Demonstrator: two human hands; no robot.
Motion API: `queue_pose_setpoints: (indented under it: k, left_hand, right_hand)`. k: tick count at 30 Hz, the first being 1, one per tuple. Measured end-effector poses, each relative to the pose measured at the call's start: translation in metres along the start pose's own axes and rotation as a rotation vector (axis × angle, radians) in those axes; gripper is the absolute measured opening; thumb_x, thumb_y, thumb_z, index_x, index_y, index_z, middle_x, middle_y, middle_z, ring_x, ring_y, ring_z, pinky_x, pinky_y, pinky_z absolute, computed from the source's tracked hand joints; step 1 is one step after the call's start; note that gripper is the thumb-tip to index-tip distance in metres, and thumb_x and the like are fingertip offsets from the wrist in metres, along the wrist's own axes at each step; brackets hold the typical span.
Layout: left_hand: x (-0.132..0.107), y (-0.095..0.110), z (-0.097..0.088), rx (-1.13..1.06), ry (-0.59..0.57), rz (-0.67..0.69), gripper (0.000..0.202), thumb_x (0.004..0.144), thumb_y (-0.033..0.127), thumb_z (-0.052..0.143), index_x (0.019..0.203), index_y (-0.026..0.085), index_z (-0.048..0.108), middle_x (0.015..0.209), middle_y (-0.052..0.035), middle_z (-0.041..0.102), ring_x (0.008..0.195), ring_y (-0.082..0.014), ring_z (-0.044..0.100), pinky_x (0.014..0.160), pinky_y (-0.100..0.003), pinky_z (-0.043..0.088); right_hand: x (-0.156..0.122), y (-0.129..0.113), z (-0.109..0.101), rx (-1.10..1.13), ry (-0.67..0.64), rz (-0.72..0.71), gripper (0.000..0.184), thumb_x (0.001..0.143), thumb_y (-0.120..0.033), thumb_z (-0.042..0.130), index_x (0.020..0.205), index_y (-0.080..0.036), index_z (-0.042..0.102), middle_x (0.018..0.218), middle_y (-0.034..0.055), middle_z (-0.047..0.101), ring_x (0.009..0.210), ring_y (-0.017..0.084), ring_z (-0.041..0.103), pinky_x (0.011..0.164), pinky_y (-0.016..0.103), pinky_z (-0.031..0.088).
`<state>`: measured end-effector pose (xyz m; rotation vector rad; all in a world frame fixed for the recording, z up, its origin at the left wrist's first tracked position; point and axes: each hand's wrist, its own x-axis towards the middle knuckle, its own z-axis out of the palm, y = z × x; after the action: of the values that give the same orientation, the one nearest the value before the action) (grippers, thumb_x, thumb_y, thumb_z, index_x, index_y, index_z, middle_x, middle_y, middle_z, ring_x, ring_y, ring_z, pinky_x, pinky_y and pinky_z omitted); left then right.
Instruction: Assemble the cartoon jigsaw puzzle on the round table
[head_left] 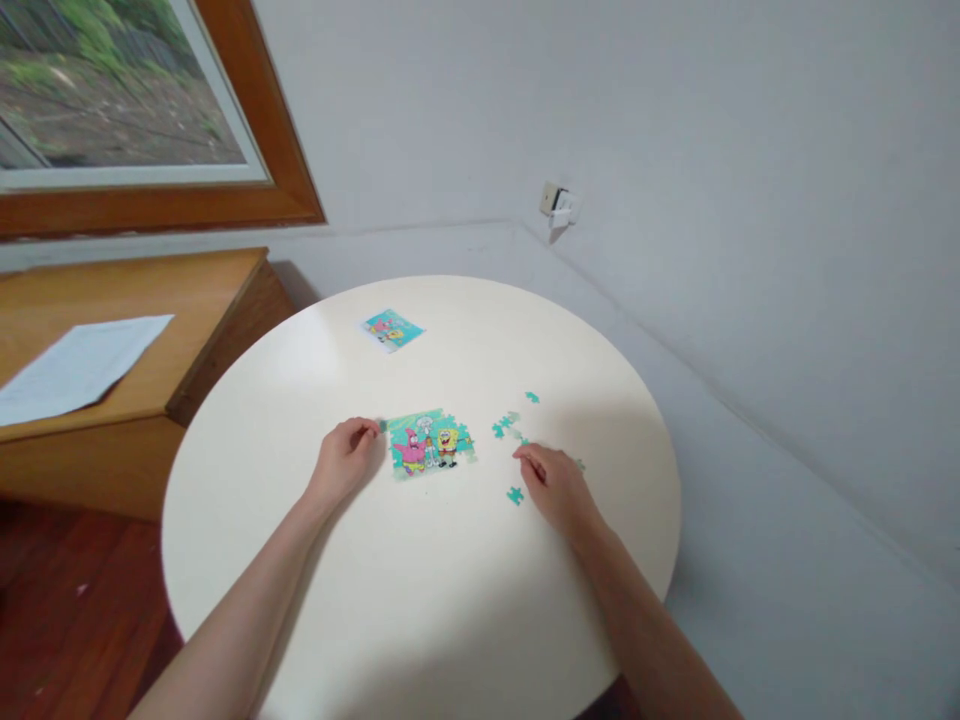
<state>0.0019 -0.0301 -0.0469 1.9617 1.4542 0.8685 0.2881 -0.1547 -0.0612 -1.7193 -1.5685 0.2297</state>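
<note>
A partly joined jigsaw puzzle (427,445) lies flat on the round white table (420,580), showing pink, yellow and pale cartoon figures on teal. At its upper left corner, my left hand (349,455) pinches a small teal puzzle piece (382,426) between thumb and fingertips. To the right of the puzzle, my right hand (559,488) rests low over the table with fingers closed; whatever they hold, if anything, is hidden. Loose teal pieces surround that hand: one piece (515,495) lies to its left, a small cluster (504,425) above it, and another piece (532,397) farther back.
Toward the back of the table lies a picture card (393,329) with the same cartoon figures. A wooden bench (217,330) with a white paper (82,368) stands at left, below a wood-framed window (292,190). A plugged-in socket (559,203) is on the wall.
</note>
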Motion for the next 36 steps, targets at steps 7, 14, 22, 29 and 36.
queue_pose_setpoints:
  k: [7,14,22,29,36]
  left_hand:
    - [0.002,-0.004,0.003,0.077,-0.006,0.029,0.026,0.074,0.031,0.043,0.077,0.019,0.066,0.079,-0.0049,0.068,0.076,-0.0200,0.061,0.071,-0.030,0.046]
    - [0.001,-0.003,0.001,0.083,-0.017,0.036,0.026,0.074,0.032,0.044,0.075,0.020,0.067,0.078,-0.0045,0.069,0.077,-0.0198,0.061,0.073,-0.030,0.046]
    - [0.001,0.001,0.003,0.128,-0.027,0.073,0.028,0.076,0.028,0.041,0.073,0.019,0.067,0.075,-0.0028,0.070,0.074,-0.0183,0.060,0.072,-0.030,0.045]
    - [0.004,-0.007,0.010,0.103,0.034,0.105,0.025,0.074,0.020,0.042,0.077,0.019,0.067,0.080,-0.0042,0.071,0.078,-0.0201,0.063,0.077,-0.033,0.046]
    - [-0.005,-0.003,0.013,0.038,0.044,0.313,0.025,0.076,0.022,0.048,0.093,0.018,0.065,0.098,-0.0085,0.069,0.094,-0.0211,0.062,0.087,-0.036,0.047]
  right_hand:
    - [-0.002,-0.006,-0.007,-0.034,0.200,0.053,0.020,0.078,-0.026,0.045,0.077,-0.022,0.065,0.052,-0.0018,0.052,0.049,0.013,0.044,0.057,0.026,0.037]
    - [-0.002,-0.005,-0.008,-0.086,0.223,0.015,0.018,0.079,-0.022,0.045,0.076,-0.021,0.063,0.060,0.0003,0.060,0.052,0.013,0.049,0.057,0.026,0.039]
    - [0.000,0.000,-0.006,-0.203,0.262,-0.082,0.016,0.079,-0.019,0.046,0.076,-0.020,0.062,0.058,-0.0015,0.057,0.054,0.014,0.049,0.060,0.027,0.038]
    - [0.004,0.007,0.001,-0.307,0.269,-0.155,0.018,0.081,-0.017,0.045,0.079,-0.020,0.063,0.066,0.0015,0.064,0.063,0.016,0.053,0.067,0.028,0.038]
    - [0.002,-0.018,0.014,-0.413,0.147,-0.202,0.019,0.087,-0.024,0.048,0.089,-0.020,0.067,0.076,0.0032,0.067,0.077,0.017,0.058,0.075,0.029,0.036]
